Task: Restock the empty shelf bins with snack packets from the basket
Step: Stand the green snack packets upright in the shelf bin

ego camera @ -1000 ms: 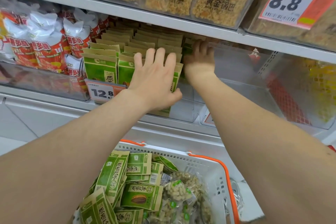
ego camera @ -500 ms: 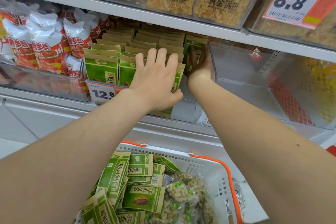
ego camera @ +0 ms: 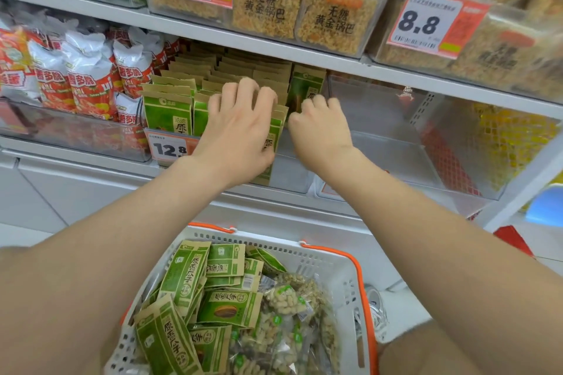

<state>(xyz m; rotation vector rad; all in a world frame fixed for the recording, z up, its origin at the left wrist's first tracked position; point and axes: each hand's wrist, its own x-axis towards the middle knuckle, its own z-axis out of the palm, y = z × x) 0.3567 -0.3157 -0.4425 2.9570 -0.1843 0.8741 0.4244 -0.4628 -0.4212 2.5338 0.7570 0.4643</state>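
Right hand [ego camera: 320,128] back beside green-kraft packets [ego camera: 306,89]

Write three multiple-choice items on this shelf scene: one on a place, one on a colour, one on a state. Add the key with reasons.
1. On the shelf, the green packets stand:
A. right of the red-and-white bags
B. left of them
C. on the shelf above them

2. The handles of the white basket are:
A. blue
B. orange
C. black

3. The clear bin just right of the right hand is:
A. full of packets
B. closed with a lid
C. empty

Key:
1 A, because the red-and-white bags fill the bin on the packets' left side.
2 B, because orange handles curve over the white rim.
3 C, because only its bare floor and walls show.
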